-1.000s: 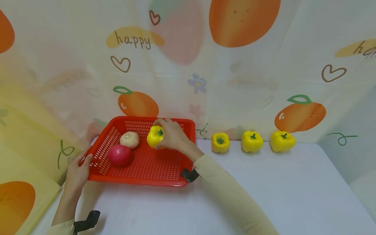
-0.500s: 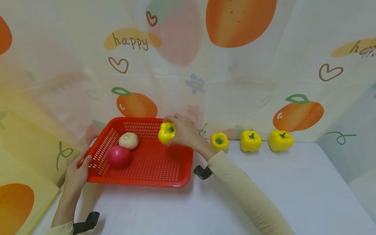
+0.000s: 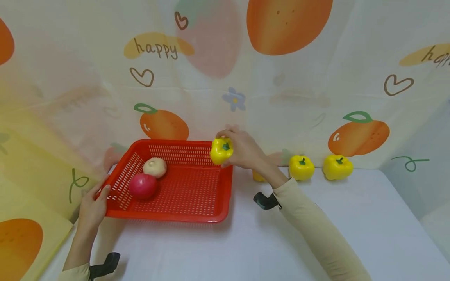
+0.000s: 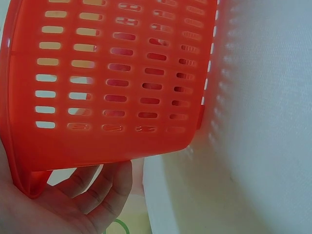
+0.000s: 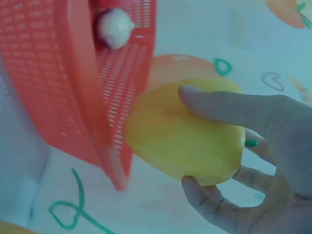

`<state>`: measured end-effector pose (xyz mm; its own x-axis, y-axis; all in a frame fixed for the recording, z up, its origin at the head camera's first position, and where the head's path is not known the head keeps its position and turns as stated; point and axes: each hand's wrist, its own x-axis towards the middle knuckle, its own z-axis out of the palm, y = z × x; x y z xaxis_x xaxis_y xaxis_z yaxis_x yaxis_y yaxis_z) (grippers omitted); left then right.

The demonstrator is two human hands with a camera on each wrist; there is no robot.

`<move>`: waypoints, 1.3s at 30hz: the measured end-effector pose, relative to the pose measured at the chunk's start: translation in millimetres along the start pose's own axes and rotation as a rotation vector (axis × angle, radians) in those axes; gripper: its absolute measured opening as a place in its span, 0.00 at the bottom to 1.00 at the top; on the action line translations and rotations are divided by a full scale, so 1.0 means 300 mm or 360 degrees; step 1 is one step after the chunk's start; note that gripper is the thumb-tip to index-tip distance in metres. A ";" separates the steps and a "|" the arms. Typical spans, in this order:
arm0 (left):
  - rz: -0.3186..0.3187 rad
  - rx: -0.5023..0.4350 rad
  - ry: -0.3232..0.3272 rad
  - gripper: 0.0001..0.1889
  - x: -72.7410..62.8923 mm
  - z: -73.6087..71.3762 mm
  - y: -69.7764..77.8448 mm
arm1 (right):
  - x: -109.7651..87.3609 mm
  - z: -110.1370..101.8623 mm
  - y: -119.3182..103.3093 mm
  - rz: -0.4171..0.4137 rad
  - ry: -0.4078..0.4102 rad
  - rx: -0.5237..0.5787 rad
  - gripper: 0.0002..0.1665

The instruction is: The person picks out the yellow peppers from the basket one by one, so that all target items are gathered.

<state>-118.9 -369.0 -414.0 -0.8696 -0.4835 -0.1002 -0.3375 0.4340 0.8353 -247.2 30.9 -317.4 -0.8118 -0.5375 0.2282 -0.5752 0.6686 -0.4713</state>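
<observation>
My right hand (image 3: 247,150) grips a yellow bell pepper (image 3: 221,151) with a green stem, above the right rim of the red plastic basket (image 3: 175,216). In the right wrist view, thumb and fingertips press on opposite sides of the bell pepper (image 5: 180,136), beside the basket wall (image 5: 80,97). My left hand (image 3: 92,208) holds the basket by its left end. The left wrist view shows that hand's fingers (image 4: 114,190) curled under the rim. Inside the basket, on the left, lie a pinkish-red round fruit (image 3: 143,186) and a cream-coloured round vegetable (image 3: 155,167) with a small knob.
Two yellow bell peppers, one near the middle (image 3: 301,168) and one farther right (image 3: 338,167), stand at the back of the white table (image 3: 316,218). Another pepper (image 3: 258,176) is mostly hidden behind the right wrist. A fruit-printed cloth (image 3: 281,93) hangs right behind the basket.
My right hand has carried the bell pepper from over the inside of the basket to the right and slightly up, to its right rim. The left hand and basket have stayed in place.
</observation>
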 end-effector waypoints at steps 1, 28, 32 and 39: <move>0.0004 0.0004 0.0002 0.29 0.000 -0.001 0.000 | -0.007 -0.011 0.003 0.0006 0.0007 0.0000 0.44; 0.0031 -0.0124 -0.0005 0.28 -0.004 0.001 -0.005 | -0.323 -0.190 0.278 0.0270 0.0203 -0.0021 0.44; 0.0026 -0.0110 -0.0005 0.29 -0.002 0.000 -0.003 | -0.380 -0.235 0.324 0.0327 0.0231 -0.0048 0.44; 0.0032 -0.0087 0.0004 0.29 -0.003 -0.001 -0.005 | -0.465 -0.335 0.413 0.0428 0.0267 -0.0116 0.44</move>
<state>-117.4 -369.5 -415.0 -0.8752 -0.4768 -0.0818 -0.2997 0.4017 0.8654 -215.3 240.3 -321.9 -0.9375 -0.2483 0.2438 -0.3384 0.8136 -0.4728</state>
